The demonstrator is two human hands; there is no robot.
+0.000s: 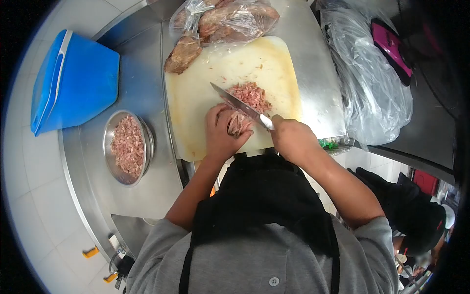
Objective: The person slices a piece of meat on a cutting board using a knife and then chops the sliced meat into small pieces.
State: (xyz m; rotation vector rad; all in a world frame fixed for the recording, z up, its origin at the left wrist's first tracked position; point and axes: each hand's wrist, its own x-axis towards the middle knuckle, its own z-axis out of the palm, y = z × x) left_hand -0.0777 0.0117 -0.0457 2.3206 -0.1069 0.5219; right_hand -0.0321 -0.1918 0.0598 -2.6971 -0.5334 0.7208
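My right hand (290, 137) is closed around the white handle of a kitchen knife (240, 104). Its blade points up and left, between a heap of diced meat (252, 95) and the sliced piece of meat (237, 123) under my left hand. My left hand (219, 130) is curled over that piece, holding it against the white cutting board (196, 98). At the board's top left corner lies a brown chunk of meat (183, 55). Behind it, more large pieces sit in a clear plastic bag (240, 22).
A metal bowl (111, 169) of diced meat stands on the steel counter to the left, near a blue bin (81, 81). Clear plastic bags (372, 93) and a pink-and-black object (390, 49) are at the right. Another person in black (416, 215) is at lower right.
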